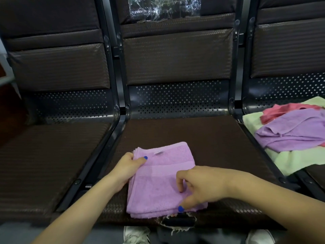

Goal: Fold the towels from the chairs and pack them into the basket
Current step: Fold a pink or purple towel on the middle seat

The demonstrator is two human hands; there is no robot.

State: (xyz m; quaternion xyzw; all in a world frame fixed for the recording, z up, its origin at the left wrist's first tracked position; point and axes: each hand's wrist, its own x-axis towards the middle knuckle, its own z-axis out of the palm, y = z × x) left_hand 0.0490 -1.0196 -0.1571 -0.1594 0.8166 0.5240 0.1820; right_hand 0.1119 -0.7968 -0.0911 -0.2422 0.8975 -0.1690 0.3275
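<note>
While the folded lilac towel (163,180) lies on the middle seat (211,138), the left hand (126,170) grips its left edge, thumb on top and fingers hidden beneath. The right hand (200,186) curls over the near right corner, thumb at the front edge; whether it pinches the cloth or only presses it is hard to tell. On the right seat (314,175), a heap (290,131) of green, pink and purple towels is cut off by the frame. No basket shows.
</note>
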